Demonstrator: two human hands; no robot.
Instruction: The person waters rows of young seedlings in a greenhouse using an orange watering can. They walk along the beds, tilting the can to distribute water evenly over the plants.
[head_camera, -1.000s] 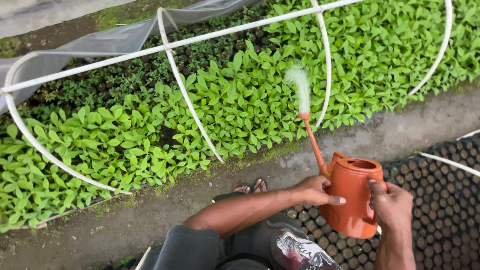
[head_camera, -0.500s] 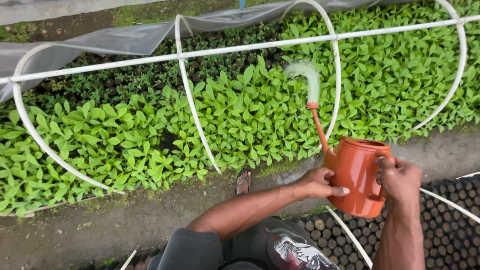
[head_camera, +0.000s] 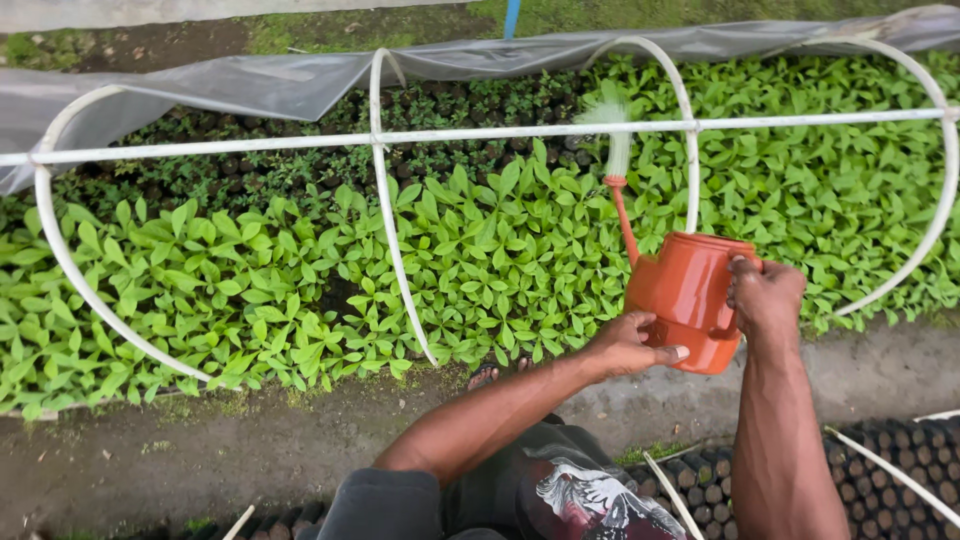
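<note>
Nearest to us, at the bottom edge, are our own lap and dark shorts (head_camera: 560, 495), with black pots (head_camera: 900, 470) packed in rows at the lower right and a bare dirt path (head_camera: 200, 450) running across.

Above that our two hands meet on the can (head_camera: 690, 300), an orange plastic watering can held over the path's far edge. Our left hand (head_camera: 630, 348) cups its lower side, thumb and fingers spread flat against the wall, bearing the weight from beneath. Our right hand (head_camera: 765, 300) is closed over the back rim, where the handle must be (the handle itself is hidden under the fingers). So the can sits between the two grips, left low and in front, right high and behind.

To do this well, we judge the left hand should act as the pivot while the right lifts the back gently, keeping the tilt shallow so the flow stays a soft shower and not a stream that flattens the leaves.

The spout (head_camera: 622, 215) rises up and away from us, and a pale fan of water (head_camera: 612, 130) leaves its tip.

Beyond lies the bed of green seedlings (head_camera: 300, 280), crossed by white hoops (head_camera: 390, 230) and a long rail (head_camera: 250, 145). Farthest off, clear sheeting (head_camera: 250, 85) lies folded back along the bed.
</note>
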